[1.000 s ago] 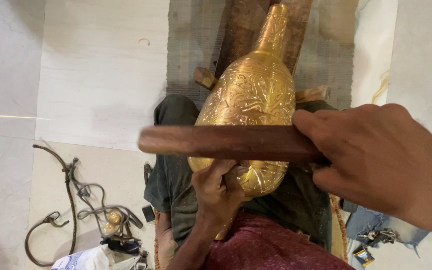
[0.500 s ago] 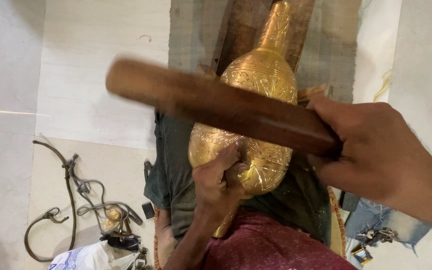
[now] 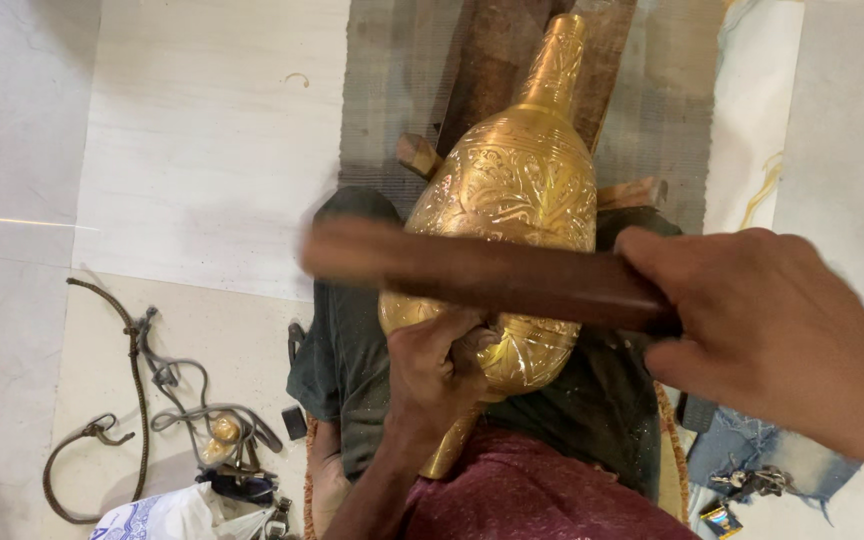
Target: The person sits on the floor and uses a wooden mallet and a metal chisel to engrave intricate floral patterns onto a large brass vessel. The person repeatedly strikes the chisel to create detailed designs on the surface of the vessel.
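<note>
An engraved brass vase (image 3: 518,190) lies on its side across my lap, its narrow neck pointing away from me over a wooden block (image 3: 497,55). My left hand (image 3: 437,370) is closed against the vase's rounded bottom, apparently around a small tool pressed to the metal; the tool itself is mostly hidden. My right hand (image 3: 767,340) grips a dark wooden stick (image 3: 482,270), which lies almost level across the vase's belly and is blurred with motion.
A dark cloth (image 3: 352,340) covers my lap. On the pale floor to the left lie a rope (image 3: 132,350), tangled cords with a small brass piece (image 3: 220,432) and a white bag (image 3: 167,515). Keys (image 3: 752,482) rest at lower right.
The wooden stick was level on the vase, then raised with its far end tilted up, and has now swung back down across the vase. My left hand has stayed at the vase's bottom.
</note>
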{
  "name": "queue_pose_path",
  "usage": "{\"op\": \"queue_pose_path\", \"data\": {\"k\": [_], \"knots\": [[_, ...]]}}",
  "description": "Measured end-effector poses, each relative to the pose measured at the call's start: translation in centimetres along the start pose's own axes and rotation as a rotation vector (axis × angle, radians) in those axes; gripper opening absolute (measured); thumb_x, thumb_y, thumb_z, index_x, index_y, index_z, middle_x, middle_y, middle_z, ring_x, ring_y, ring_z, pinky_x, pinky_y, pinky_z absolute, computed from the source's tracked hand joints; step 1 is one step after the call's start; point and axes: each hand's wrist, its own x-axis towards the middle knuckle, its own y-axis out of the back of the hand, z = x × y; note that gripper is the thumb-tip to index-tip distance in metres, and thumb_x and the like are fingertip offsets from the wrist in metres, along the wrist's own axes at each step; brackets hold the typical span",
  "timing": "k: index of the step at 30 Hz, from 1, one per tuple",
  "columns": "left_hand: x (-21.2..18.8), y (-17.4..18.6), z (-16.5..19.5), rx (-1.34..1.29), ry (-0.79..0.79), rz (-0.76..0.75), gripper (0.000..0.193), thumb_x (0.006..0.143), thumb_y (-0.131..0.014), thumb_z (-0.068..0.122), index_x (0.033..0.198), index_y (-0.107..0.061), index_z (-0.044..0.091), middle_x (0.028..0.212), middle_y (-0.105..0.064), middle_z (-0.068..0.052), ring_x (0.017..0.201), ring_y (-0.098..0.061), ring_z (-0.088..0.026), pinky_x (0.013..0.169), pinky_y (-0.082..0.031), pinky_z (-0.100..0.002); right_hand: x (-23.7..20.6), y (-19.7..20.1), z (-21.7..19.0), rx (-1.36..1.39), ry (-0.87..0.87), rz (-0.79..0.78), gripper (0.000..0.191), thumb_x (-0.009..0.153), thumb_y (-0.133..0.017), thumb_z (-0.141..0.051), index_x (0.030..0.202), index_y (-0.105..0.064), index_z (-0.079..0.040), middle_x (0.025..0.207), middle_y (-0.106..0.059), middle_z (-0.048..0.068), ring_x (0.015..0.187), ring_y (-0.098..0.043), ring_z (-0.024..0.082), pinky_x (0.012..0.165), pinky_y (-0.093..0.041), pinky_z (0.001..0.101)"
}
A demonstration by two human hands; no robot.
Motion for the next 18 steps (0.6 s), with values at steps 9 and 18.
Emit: {"op": "queue_pose_path", "data": {"k": [9,18], "knots": [[-0.3,0.1,-1.1,0.024,-0.217,0.04,0.05,0.074,-0.06,-0.018,0.122,-0.066,-0.002,0.111,-0.077,-0.019,0.1,-0.08,-0.026,0.089,-0.067,-0.032,0.0,-0.6,0.2,-0.047,0.08,0.086,0.035,0.071,-0.08,-0.019,0.097,-0.059,-0.012,0.061,-0.06,0.007,0.053,-0.062,0.023,0.055,-0.048,0.0381],[-0.2,0.1,-1.3,0.042,-0.196,-0.03,0.053,0.074,-0.063,-0.017,0.125,-0.067,-0.002,0.12,-0.075,-0.023,0.092,-0.081,-0.024,0.066,-0.067,-0.026,0.5,-0.9,0.8,0.123,0.039,0.057,0.037,0.071,-0.087,-0.02,0.094,-0.06,-0.009,0.064,-0.061,0.012,0.059,-0.064,0.029,0.059,-0.048,0.0444]]}}
